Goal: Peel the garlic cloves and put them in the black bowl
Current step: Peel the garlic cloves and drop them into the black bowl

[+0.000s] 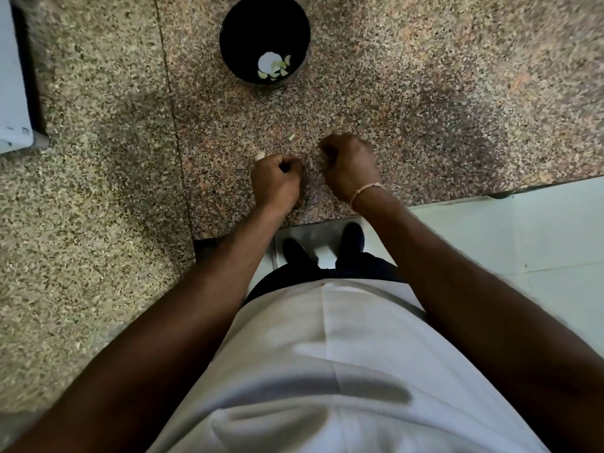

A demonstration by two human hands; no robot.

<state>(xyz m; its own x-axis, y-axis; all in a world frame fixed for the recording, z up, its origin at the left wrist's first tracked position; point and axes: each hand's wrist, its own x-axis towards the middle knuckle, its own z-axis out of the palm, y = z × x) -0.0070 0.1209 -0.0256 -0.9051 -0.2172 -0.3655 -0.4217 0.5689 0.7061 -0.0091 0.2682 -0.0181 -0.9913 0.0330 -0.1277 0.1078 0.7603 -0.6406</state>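
Before you lies a speckled granite countertop (425, 93), polished yet grainy in pattern, with a seam joining two slabs. The black bowl (228, 44) shows a glossy, smooth finish, ceramic or plastic, cannot be told. Peeled garlic cloves (277, 68) inside look pale and smooth. Your shirt (327, 371) is soft white cloth, matt. A thin cord bracelet (364, 188) circles your right wrist. Floor tiles (523, 230) appear smooth, faintly glossy.

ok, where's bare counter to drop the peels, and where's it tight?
Bare stone lies right of the black bowl, out past the right hand, and across the left slab between the seam and the white object. It is tight around both hands: left hand, a garlic bit, a peel scrap.
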